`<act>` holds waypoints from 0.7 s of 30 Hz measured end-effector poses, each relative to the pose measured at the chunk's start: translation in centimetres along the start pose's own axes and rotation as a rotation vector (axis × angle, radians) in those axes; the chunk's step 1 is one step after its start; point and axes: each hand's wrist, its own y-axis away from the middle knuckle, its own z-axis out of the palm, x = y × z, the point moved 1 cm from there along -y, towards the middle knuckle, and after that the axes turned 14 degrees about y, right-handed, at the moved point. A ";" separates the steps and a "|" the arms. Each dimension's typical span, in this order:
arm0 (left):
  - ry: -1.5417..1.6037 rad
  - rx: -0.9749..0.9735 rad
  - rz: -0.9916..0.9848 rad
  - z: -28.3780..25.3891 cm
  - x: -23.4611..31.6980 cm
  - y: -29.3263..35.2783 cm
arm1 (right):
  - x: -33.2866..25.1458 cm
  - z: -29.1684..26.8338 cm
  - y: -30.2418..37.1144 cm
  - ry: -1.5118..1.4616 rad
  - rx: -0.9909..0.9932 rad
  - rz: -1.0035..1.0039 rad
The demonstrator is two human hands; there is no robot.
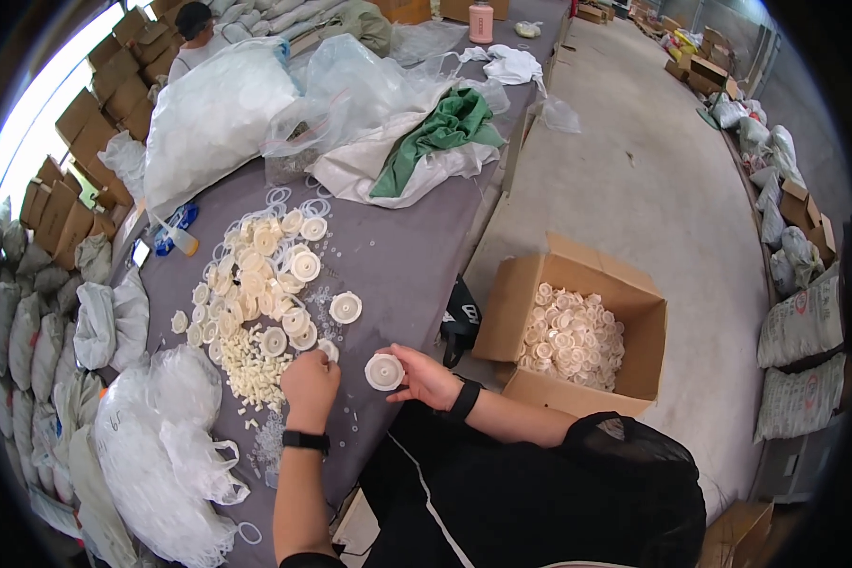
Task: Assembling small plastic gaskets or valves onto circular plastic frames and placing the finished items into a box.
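Note:
A cream round plastic disc (383, 372) with a raised centre is held between the fingers of my right hand (425, 378), at the table's right edge. My left hand (312, 381) is closed with its back up, over the near side of the heaped parts; what its fingers hold, if anything, is hidden. Another pale disc (328, 349) shows just beyond its fingers. To its left lies a pile of small cream plastic pegs (253, 369). Farther off is a heap of cream discs (256, 275), with one loose disc (346, 308) apart on the right.
An open cardboard box (644, 355) full of similar cream parts stands right of the table. Clear rings (277, 197) and tiny clear pieces (268, 440) lie around the heap. Plastic bags (161, 454) sit at the near left; a large white sack (218, 114) and green cloth (435, 142) lie beyond. Someone sits at the far left.

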 end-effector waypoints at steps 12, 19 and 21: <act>0.599 -0.107 0.595 1.0 9.4 3.7 | 0.0 -1.6 0.1 -0.651 -0.187 0.043; 0.849 -0.101 0.273 2.2 7.0 -0.4 | -0.1 -5.3 1.4 -0.865 -0.203 -0.070; 0.375 0.135 0.568 3.1 5.3 -2.3 | 0.1 -8.0 2.1 -0.973 -0.152 -0.129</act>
